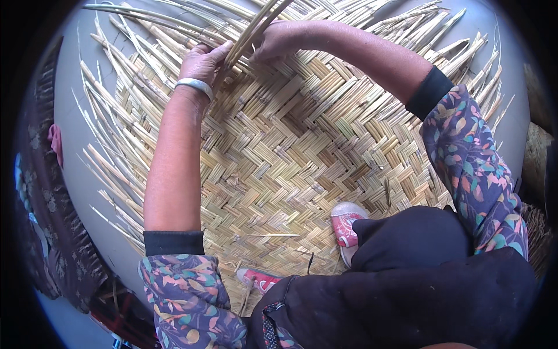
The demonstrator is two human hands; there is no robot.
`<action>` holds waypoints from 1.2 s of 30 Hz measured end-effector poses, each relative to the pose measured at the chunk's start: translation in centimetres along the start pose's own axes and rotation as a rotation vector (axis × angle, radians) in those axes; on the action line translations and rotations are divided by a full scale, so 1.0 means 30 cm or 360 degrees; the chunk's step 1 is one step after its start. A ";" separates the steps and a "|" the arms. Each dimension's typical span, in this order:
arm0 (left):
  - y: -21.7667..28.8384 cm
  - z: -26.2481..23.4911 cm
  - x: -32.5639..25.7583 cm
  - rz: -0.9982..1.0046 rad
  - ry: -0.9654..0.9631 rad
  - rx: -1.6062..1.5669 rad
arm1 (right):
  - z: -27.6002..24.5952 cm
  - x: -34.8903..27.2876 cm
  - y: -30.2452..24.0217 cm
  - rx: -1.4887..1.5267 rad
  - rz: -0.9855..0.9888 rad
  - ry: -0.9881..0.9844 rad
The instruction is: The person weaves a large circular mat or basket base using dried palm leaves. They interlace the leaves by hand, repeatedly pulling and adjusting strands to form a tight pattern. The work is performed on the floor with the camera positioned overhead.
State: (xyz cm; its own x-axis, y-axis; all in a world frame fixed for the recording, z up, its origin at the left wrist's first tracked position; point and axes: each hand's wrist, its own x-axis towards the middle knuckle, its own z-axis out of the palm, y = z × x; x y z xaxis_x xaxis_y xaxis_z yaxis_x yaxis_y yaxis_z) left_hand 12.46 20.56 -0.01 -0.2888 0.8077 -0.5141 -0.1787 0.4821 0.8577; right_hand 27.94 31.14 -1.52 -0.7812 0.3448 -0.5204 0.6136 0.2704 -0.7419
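Note:
A large woven reed mat (302, 157) with a herringbone pattern spreads out in front of me, its loose strip ends fanning out around the edges. My left hand (204, 61), a pale bangle (195, 86) on its wrist, is at the mat's far left part. Its thumb and fingers close on a bundle of long reed strips (251, 34) that slants up to the right. Just right of the bundle, my right hand (276, 42) is curled with its fingertips against the strips, low over the weave. Its fingers are partly hidden.
My two feet in red shoes (345, 230) stand on the near part of the mat. A loose piece of reed (274, 235) lies on the weave. Dark patterned cloth (55, 198) with a pink piece (55, 142) is at the left. Light-coloured logs (537, 151) stand at the right edge.

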 end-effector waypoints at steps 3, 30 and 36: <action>-0.008 -0.017 0.009 -0.0022 -0.0003 0.0131 | -0.015 0.037 0.063 0.0088 -0.0159 -0.0175; 0.013 0.103 0.035 0.0059 -0.0170 0.0213 | 0.085 -0.105 0.007 -0.0392 -0.0196 0.0791; -0.006 0.049 0.025 -0.0264 -0.0265 0.0202 | 0.078 -0.131 0.028 -0.0343 -0.0198 0.0573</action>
State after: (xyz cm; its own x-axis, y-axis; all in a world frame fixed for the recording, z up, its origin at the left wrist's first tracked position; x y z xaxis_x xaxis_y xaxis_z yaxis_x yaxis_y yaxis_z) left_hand 13.64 21.58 -0.55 -0.1048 0.7538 -0.6487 -0.0884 0.6427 0.7610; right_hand 31.25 27.92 -1.08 -0.7843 0.5787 -0.2236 0.5571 0.4981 -0.6645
